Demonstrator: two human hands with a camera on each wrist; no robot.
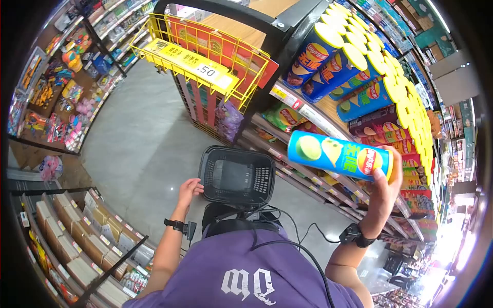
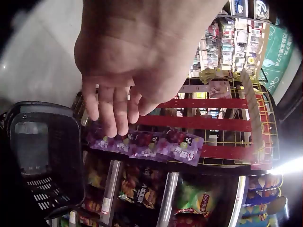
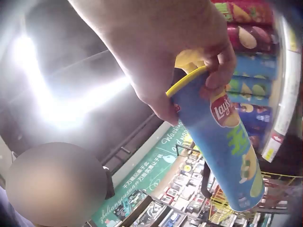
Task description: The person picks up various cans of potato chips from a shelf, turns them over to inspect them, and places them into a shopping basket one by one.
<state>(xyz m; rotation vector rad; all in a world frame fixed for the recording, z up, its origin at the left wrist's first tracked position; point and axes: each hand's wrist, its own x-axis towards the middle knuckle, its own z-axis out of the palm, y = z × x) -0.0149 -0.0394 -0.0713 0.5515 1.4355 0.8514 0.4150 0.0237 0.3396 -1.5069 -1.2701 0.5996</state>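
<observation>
A person's right hand (image 1: 389, 177) grips a blue, yellow-ended cylindrical chip can (image 1: 336, 155), thumb opposite fingers, in the air before a white-striped shelf edge (image 1: 319, 119). The left hand (image 1: 190, 191), fingers loosely extended, hovers just beside the rim of a black plastic basket (image 1: 236, 177). Smooth grey floor (image 1: 128, 128) runs leftward, between a yellow wire rack (image 1: 245, 47) and packed, black-posted shelves (image 1: 104, 49).

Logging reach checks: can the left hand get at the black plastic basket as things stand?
Probably yes: the left hand holds nothing and appears beside the black plastic basket in the head view, with nothing visible between them. The height gap is hard to judge.
</observation>
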